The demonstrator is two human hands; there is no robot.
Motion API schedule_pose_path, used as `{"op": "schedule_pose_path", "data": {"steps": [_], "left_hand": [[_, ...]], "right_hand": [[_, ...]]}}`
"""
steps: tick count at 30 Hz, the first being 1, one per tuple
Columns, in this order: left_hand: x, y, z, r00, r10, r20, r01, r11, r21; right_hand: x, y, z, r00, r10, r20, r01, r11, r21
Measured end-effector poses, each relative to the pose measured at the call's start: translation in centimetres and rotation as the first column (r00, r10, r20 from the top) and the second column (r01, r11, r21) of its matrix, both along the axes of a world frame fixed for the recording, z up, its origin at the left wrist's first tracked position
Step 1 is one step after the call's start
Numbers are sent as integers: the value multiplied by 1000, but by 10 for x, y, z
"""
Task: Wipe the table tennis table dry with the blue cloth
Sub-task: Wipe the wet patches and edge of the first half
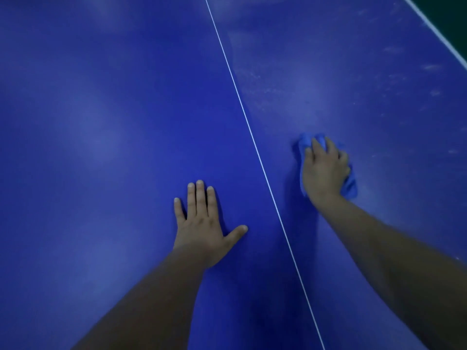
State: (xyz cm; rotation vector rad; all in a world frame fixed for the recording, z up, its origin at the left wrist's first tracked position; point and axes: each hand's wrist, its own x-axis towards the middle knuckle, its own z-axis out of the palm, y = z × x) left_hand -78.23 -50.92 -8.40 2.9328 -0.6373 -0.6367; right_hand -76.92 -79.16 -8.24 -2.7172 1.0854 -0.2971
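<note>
counter (101,122): blue, split by a thin white line (253,140).
cloth (350,186): bunched on the counter right of the white line, under the right hand (324,170).
right fingers (316,147): curled, clamped on the cloth.
left hand (202,223): palm down just left of the white line.
left fingers (201,195): straight, slightly apart, holding nothing.
smears (252,79): pale, right of the white line.

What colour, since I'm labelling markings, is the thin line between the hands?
White: thin painted line on the blue table tennis table; head view.
</note>
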Motion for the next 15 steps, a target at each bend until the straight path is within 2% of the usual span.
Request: {"op": "schedule_pose_path", "data": {"steps": [2, 4, 5, 7, 10, 12, 15], "left_hand": [[-4, 1, -2, 995, 8, 95, -4, 999, -40], [-7, 0, -6, 990, 12, 138, -4, 998, -59], [-6, 0, -8, 989, 11, 149, -3, 998, -60], [-7, 0, -10, 987, 6, 159, 3, 998, -56], [-6, 0, -13, 982, 10, 188, 0, 998, -55], [-5, -1, -13, 981, 9, 193, 0, 999, -48], [-6, -1, -12, 979, 4, 205, 6, 999, -44]], "right_hand": [[-27, 47, -1, 988, 141, 61, -138, 989, -55], [-36, 105, -10, 914, 403, 51, -396, 912, -108], [-26, 125, -14, 880, 472, 56, -465, 880, -98], [20, 147, -18, 847, 519, 120, -516, 855, -54], [96, 141, -18, 796, 604, 45, -598, 795, -100], [131, 99, -14, 849, 527, -47, -528, 837, -143], [126, 19, -11, 985, 166, -47, -170, 980, -105]]}}
